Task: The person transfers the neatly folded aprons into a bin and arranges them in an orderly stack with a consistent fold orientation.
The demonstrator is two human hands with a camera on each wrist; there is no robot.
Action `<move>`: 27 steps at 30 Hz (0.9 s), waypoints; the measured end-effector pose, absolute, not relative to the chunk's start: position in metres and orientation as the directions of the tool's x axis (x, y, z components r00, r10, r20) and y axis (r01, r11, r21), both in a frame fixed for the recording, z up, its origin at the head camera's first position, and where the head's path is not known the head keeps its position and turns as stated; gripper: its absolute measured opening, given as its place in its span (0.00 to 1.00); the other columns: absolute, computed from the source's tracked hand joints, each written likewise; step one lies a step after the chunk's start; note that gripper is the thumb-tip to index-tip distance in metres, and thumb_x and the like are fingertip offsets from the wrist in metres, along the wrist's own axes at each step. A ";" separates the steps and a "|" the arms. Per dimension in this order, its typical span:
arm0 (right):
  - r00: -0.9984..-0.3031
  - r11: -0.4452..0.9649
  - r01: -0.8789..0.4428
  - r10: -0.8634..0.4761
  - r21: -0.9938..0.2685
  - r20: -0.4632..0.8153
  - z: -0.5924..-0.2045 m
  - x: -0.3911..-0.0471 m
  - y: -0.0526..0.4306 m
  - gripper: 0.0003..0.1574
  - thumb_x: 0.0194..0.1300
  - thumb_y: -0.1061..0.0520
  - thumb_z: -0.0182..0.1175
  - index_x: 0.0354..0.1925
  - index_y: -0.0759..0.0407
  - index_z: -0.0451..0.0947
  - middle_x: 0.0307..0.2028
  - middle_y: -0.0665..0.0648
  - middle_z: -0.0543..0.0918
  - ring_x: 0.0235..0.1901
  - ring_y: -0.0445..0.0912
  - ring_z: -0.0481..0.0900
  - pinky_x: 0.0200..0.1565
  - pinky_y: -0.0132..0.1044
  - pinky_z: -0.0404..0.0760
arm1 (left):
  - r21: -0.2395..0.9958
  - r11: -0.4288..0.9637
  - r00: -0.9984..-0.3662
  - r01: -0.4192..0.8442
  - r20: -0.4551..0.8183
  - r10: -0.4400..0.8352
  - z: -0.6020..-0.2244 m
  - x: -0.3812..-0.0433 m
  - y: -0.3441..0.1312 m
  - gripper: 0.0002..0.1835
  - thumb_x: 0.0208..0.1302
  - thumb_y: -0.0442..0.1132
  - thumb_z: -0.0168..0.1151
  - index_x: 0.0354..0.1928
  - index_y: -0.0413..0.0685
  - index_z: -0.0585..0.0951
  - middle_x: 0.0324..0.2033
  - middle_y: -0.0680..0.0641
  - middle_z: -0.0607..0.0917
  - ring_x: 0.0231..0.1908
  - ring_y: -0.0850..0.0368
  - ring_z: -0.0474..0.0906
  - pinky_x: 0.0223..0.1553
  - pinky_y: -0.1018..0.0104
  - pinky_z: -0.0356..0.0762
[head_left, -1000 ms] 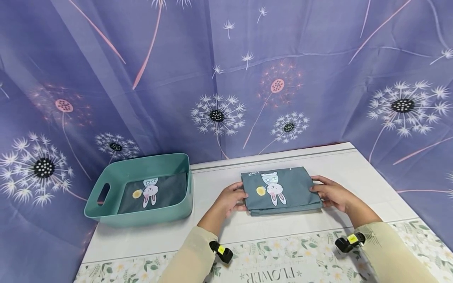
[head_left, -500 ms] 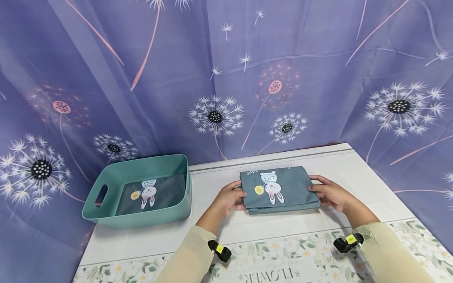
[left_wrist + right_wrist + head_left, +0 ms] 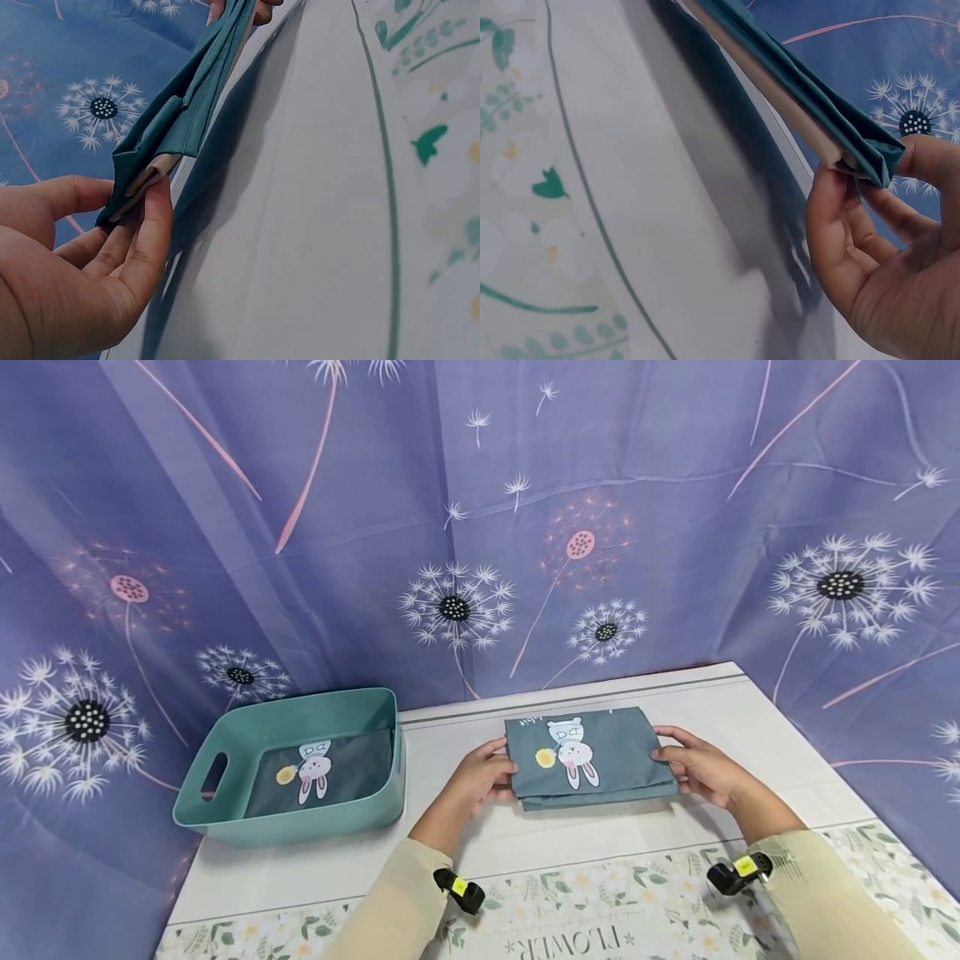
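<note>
A folded dark teal cloth [image 3: 615, 752] with a printed white rabbit and yellow flower is held level between both hands. My left hand [image 3: 477, 779] pinches its left end, thumb on top and fingers underneath, around the folded layers [image 3: 161, 146]. At the other end, my right hand [image 3: 701, 768] grips the cloth the same way; its beige underside [image 3: 780, 101] shows in the right wrist view. Both wrist views show a gap and a shadow between the cloth and the table. A similar rabbit-printed cloth [image 3: 352, 768] lies flat inside the green basket [image 3: 300, 828] at the left.
The basket has a cut-out handle at its left end and stands at the table's back left. A white tablecloth [image 3: 465, 843] with a flowered front border covers the table. Behind hangs a purple dandelion-print curtain [image 3: 360, 610].
Both hands have raised the folded cloth slightly and shifted it a little leftward, keeping the same grip. The basket and its cloth stay in place.
</note>
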State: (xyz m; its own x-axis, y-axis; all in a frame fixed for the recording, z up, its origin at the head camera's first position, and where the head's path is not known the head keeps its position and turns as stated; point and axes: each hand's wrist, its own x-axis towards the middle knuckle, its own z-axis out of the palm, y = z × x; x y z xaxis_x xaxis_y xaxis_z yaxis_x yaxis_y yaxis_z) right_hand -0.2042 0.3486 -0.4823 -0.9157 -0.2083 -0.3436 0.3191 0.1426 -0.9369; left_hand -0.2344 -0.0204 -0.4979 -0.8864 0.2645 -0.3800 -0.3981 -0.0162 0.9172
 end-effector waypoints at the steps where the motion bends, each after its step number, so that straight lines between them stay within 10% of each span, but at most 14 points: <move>1: -0.916 0.137 0.321 -0.207 -0.937 -0.344 -0.482 -0.204 0.348 0.27 0.73 0.56 0.56 0.65 0.40 0.62 0.22 0.42 0.68 0.20 0.36 0.64 0.25 0.32 0.67 | 0.920 -0.016 -0.889 -0.391 -0.373 0.266 -0.497 -0.234 -0.021 0.37 0.61 0.29 0.62 0.74 0.47 0.67 0.60 0.38 0.81 0.38 0.58 0.83 0.34 0.68 0.86; 27: -0.920 0.115 0.286 -0.245 -0.951 -0.306 -0.464 -0.203 0.331 0.26 0.76 0.56 0.54 0.66 0.41 0.61 0.21 0.42 0.70 0.21 0.37 0.71 0.25 0.32 0.72 | 0.934 -0.017 -0.903 -0.356 -0.339 0.264 -0.476 -0.234 -0.040 0.38 0.62 0.29 0.61 0.75 0.51 0.66 0.56 0.42 0.82 0.35 0.60 0.82 0.33 0.69 0.84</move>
State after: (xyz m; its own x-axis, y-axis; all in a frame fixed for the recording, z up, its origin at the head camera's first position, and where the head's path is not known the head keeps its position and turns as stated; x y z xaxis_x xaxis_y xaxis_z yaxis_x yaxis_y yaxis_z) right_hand -0.2031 0.3311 -0.4639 -0.9200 -0.2445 -0.3064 0.2863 0.1147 -0.9513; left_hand -0.2337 -0.0400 -0.4762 -0.9027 0.2642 -0.3395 -0.3562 -0.0166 0.9343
